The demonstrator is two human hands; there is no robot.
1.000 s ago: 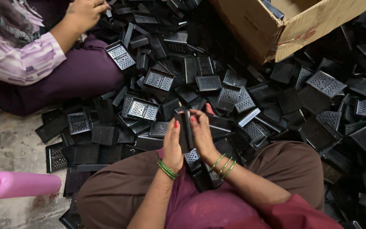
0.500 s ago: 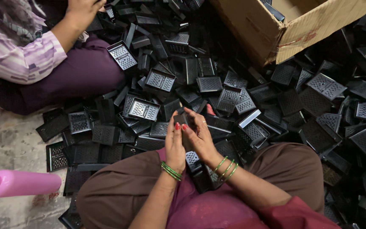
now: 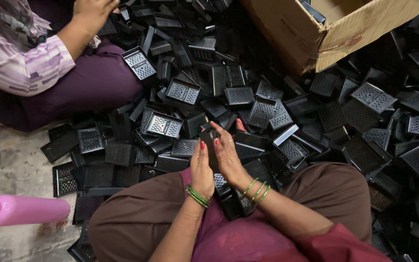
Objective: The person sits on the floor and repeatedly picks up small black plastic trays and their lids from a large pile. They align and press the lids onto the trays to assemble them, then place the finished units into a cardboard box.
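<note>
Held part: a small black plastic piece (image 3: 208, 141), upright between both hands, above the lap and at the near edge of the pile.
Left hand (image 3: 201, 169): palm against the piece's left side, fingers closed on it; green bangles (image 3: 197, 196) at the wrist.
Right hand (image 3: 226, 154): wrapped over the piece's right side, gripping it; green bangles at this wrist too.
Pile: black perforated grille parts (image 3: 163, 125) lie heaped across the floor (image 3: 10, 165).
Cardboard box (image 3: 326, 29): open, beyond the pile, upper right.
Pink bottle (image 3: 20, 209): lying on the floor, lower left.
Co-worker: a patterned sleeve (image 3: 23, 58), hand (image 3: 90, 12) in the pile, upper left.
</note>
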